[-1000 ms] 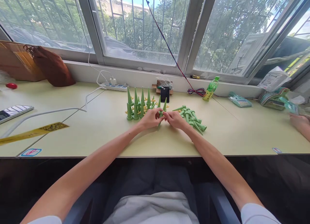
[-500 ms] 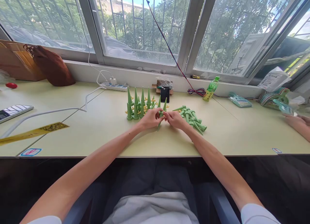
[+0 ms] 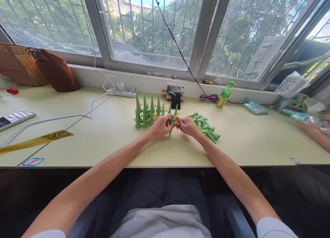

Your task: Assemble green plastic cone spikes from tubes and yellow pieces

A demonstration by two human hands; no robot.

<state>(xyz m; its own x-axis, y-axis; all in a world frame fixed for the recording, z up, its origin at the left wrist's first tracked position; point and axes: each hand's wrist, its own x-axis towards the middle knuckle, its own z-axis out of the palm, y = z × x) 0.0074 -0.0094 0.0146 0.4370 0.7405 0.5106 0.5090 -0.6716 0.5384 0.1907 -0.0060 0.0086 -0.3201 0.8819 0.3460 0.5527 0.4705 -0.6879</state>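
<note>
In the middle of the table, my left hand (image 3: 160, 126) is closed around a green plastic watering spike (image 3: 170, 132), its pointed end hanging downward. My right hand (image 3: 187, 125) meets it from the right, fingertips pinched on a small yellow valve (image 3: 177, 122) at the spike's side. The fingers partly cover where valve and spike meet. Just left of my hands, several green spikes with yellow valves (image 3: 138, 119) stand upright in rows. Beside my right hand lies a loose pile of green spikes (image 3: 201, 122).
Behind my hands are a black phone (image 3: 175, 100) and a power strip (image 3: 121, 92). A green drink bottle (image 3: 225, 94) stands near the window ledge. A white cable (image 3: 59, 118) crosses the left side. Another person's hand (image 3: 310, 128) handles clear plastic at the far right.
My right fingertips have shifted slightly, and more of the yellow valve shows between them. The held spike's tip has moved a little right and up. The other person's hand has moved left.
</note>
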